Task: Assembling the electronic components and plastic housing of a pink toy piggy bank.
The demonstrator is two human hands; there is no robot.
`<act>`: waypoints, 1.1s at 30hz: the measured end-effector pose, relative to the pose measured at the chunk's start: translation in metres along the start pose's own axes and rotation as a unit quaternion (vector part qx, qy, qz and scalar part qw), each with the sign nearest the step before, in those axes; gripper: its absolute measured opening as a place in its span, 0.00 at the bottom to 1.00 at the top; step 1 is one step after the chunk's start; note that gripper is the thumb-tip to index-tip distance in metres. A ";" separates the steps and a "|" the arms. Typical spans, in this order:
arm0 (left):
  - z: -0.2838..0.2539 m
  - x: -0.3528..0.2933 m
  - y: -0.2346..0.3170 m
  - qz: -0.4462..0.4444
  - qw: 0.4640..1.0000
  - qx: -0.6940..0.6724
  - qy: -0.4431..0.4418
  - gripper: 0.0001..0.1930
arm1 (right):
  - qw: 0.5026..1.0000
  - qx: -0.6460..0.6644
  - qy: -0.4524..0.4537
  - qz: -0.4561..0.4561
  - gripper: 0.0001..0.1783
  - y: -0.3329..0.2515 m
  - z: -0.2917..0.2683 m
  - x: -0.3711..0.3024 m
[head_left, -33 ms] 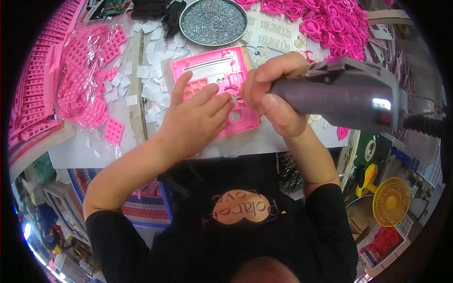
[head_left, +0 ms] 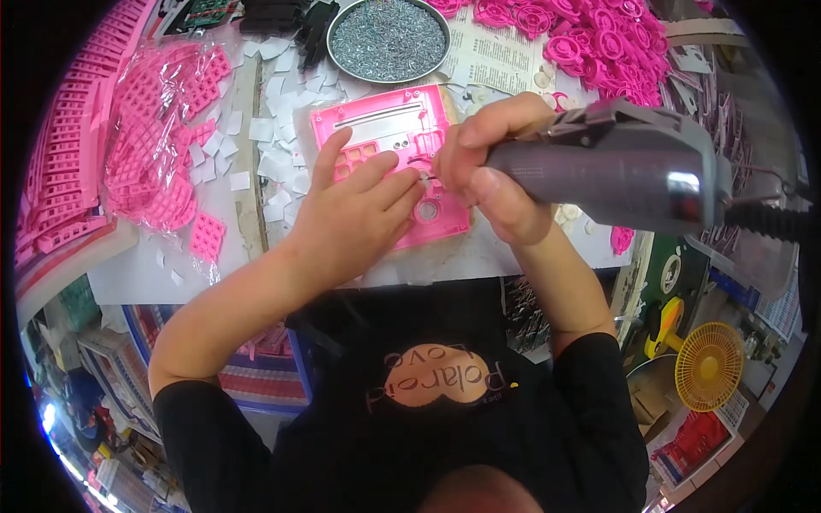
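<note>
- Pink panel (head_left: 446,226), one: on the table, inner side up, just past our left fingertips; its round opening (head_left: 427,210) lies towards its 5 o'clock.
- Left hand (head_left: 346,215): palm down at the panel's 7 o'clock, fingers spread and loosely bent over it; whether the fingertips nearest the tool pinch anything, we cannot tell.
- Right hand (head_left: 502,197): at the panel's 3 o'clock, curled closely around the narrow front end of a grey power tool (head_left: 611,175); the tip is hidden from us.
- Around the panel: round tray of small metal pieces (head_left: 388,80) at 12 o'clock; heap of pink parts (head_left: 603,43) at 2; white slips (head_left: 262,129) between 9 and 10; loose pink grid piece (head_left: 207,238) at 8.
- Handling, in our judgement: we should keep the tool square to the panel, seat the tip before leaning on it, and press lightly, since thin plastic may mark or crack.
- Bracing, likewise: our left fingers should weigh on the panel evenly but stay off the tip's line; the black coiled cord (head_left: 764,224) should hang slack, lest it drag the tool askew.
- Change against the earlier frame: the tool's rear end sits slightly higher and nearer 9 o'clock; both hands hold nearly the same pose, and the panel shows no clear shift.
</note>
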State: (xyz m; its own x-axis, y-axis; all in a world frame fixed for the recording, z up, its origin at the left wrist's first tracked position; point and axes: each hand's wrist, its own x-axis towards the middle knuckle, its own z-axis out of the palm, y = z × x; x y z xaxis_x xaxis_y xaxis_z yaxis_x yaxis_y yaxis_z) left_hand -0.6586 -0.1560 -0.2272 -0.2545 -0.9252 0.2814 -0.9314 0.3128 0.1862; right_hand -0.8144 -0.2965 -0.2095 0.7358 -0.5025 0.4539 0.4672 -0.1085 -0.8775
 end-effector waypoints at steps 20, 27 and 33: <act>-0.009 -0.009 -0.034 -0.041 0.989 -0.138 0.019 0.15 | 0.994 0.110 0.023 -0.012 0.22 -0.017 -0.005 0.020; -0.098 -0.083 -0.113 -0.425 0.898 -0.070 -0.093 0.11 | 0.999 0.048 0.013 -0.017 0.21 -0.061 -0.050 0.030; -0.077 -0.137 -0.067 -0.310 0.936 0.150 -0.071 0.13 | 0.997 0.041 0.068 0.021 0.20 -0.037 -0.051 0.027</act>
State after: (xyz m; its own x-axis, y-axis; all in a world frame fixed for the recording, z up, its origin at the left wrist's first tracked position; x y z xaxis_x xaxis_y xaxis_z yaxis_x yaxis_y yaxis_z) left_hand -0.5408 -0.0335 -0.2060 0.3459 -0.9353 0.0742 -0.9377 -0.3473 -0.0062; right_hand -0.8368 -0.3498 -0.1732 0.6853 -0.6170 0.3870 0.4796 -0.0176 -0.8773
